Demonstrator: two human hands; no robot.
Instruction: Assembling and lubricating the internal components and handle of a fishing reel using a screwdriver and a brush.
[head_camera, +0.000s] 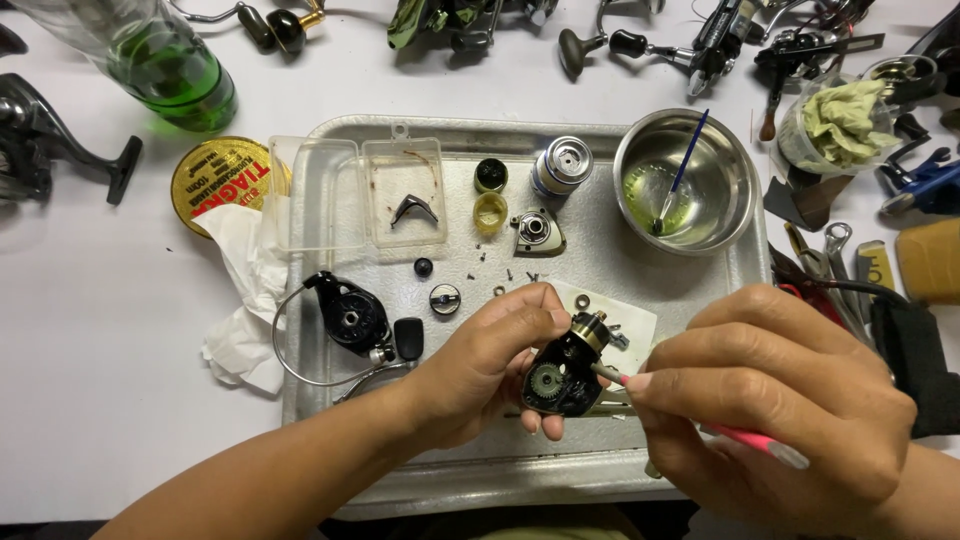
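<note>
Black fishing-reel body (562, 375) with one exposed gear, pinched in my left hand (480, 365) over one metal tray (330, 200), my right hand (770, 400) gripping one pink-handled brush (745, 436), its tip touching the body, one steel bowl (740, 170) beyond.

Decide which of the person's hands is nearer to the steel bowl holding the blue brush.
Right. The right hand, gripping a pink tool, lies just below the steel bowl. The left hand, holding the black reel body, sits farther down and to the left.

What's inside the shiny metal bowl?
Inside the metal bowl sits a shallow pool of greenish liquid, with a blue-handled brush leaning in it. The brush tip is under the liquid, unclear.
</note>
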